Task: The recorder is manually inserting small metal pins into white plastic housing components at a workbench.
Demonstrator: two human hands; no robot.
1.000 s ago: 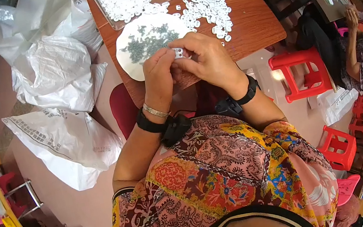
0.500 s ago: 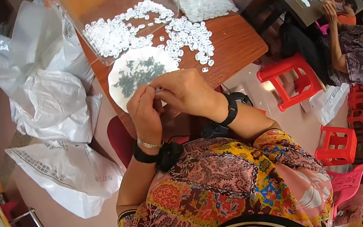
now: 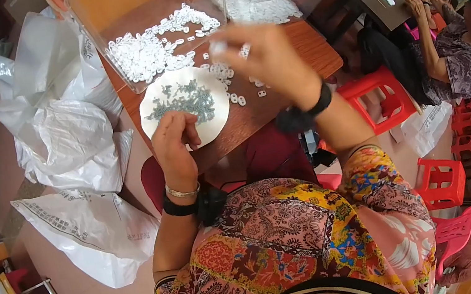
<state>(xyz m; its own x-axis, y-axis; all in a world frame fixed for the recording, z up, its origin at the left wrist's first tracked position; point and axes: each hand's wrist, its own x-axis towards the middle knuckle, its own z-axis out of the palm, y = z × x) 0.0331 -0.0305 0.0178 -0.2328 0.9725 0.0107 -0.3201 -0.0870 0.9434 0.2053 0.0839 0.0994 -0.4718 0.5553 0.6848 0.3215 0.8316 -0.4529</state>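
My right hand is raised over the table, smeared by motion, with a small white plastic piece at its fingertips. Below it, small white oval pieces with two holes lie loose on the wood. At the near edge of a round white plate, my left hand is closed with curled fingers; whatever they hold is hidden. Small dark grey-green parts are spread across the plate.
A clear plastic bin holding many white pieces stands behind the plate on the wooden table. Beyond is another clear box of white pieces. White sacks lie at left. Red stools and a seated person are at right.
My hands, together over the plate's near edge before, have parted. The right has swung up and right over the loose white pieces; the left has stayed by the plate.
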